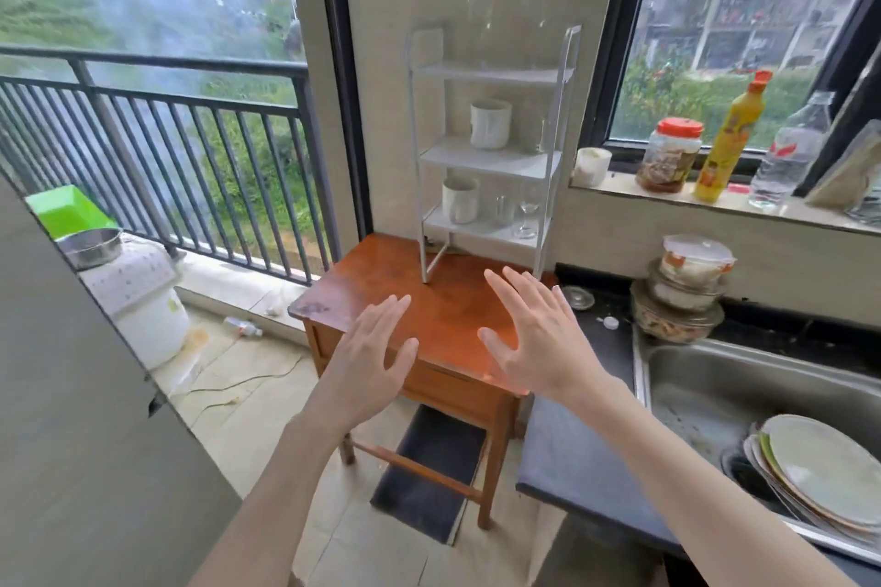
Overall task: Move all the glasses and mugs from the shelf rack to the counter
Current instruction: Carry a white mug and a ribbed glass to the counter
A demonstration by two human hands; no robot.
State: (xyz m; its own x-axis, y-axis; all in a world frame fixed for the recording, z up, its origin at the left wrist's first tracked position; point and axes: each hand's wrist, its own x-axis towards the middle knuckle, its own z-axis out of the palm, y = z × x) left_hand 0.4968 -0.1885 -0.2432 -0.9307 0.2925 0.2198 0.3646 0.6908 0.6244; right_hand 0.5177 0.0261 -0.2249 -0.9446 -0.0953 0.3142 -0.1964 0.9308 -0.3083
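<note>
A white three-tier shelf rack (491, 157) stands at the back of a small wooden table (429, 300). Clear tall glasses (505, 21) stand on its top tier, hard to make out against the wall. The middle tier holds a white mug (490, 123) and a faint clear glass (543, 133). On the bottom tier are another white mug (460, 199), a small clear tumbler (503, 209) and a wine glass (528, 210). My left hand (372, 357) and my right hand (534, 334) hover open over the table in front of the rack, holding nothing.
A dark counter (581, 424) runs to the right of the table, with a steel sink (705, 391) holding stacked plates (820, 477). Stacked bowls (686, 291) sit behind the sink. Bottles, a jar and a white cup (591, 166) line the window sill. A balcony railing is at left.
</note>
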